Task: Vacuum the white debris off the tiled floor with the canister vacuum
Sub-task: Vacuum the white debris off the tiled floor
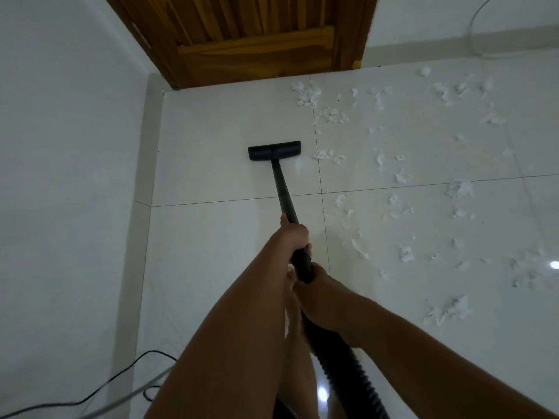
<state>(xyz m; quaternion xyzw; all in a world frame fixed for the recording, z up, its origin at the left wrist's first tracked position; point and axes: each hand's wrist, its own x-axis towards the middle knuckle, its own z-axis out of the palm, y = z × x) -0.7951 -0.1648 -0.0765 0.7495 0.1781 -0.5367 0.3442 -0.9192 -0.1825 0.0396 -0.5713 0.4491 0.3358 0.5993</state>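
Head view: the floor head [274, 150] sits flat on the tiled floor [217, 231], on the tile nearest the left wall [60, 161], short of the wooden door [251, 46].
Left hand [295, 234]: fingers wrapped round the wand [282, 189].
Right hand [320, 285]: fingers clenched on the wand's thick rear end, where the hose [338, 364] joins.
Progress: left tiles look bare, while white debris [322, 154] litters the right tiles from just beside the head, so most seems left.
Room: wall and door close off left and front. Open floor lies rightward, and a cable [151, 352] trails at lower left.
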